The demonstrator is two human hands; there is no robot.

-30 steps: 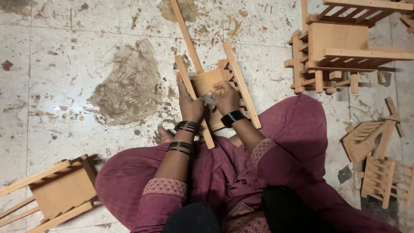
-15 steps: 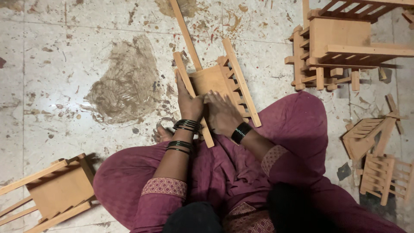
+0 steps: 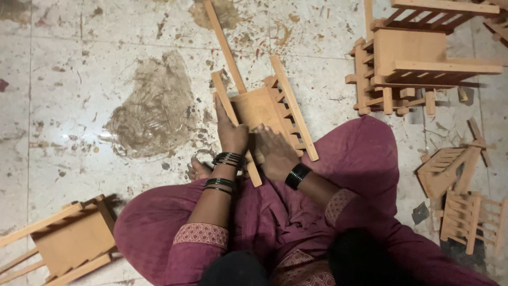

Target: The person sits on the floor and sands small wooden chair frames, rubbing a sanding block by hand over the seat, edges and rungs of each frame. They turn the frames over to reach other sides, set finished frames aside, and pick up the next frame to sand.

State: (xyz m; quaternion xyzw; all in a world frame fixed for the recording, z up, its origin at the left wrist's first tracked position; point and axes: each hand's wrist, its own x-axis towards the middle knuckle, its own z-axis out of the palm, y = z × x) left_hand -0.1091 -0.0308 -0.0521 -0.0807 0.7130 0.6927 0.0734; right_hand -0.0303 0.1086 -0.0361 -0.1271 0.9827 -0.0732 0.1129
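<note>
Chair frame (image 3: pixel 264 108), small and of pale wood, is seen in the head view lying on the tiled floor (image 3: pixel 79 79) just ahead of the knees, at about 12 o'clock from the person. Its long rails run up toward 11 o'clock and its slatted side faces 3 o'clock. The left hand (image 3: pixel 230 132) is closed round the left rail, fingers wrapped over the edge, with dark bangles (image 3: pixel 227 159) at the wrist. The right hand (image 3: pixel 275 151) is laid flat and open on the lower end of the seat panel, pressing rather than gripping; a black band (image 3: pixel 297 176) is worn on that wrist.

A finished chair (image 3: pixel 413 58) is tipped on its side at 2 o'clock, loose slatted parts (image 3: pixel 455 196) are scattered at 4 o'clock, and another chair (image 3: pixel 63 243) lies at 8 o'clock. A brown stain (image 3: pixel 153 111) marks the floor at 10 o'clock.

For a sound joint, the rail is best held square to the panel and steadied firmly while even pressure is kept by the flat palm, so that nothing twists or slips.
</note>
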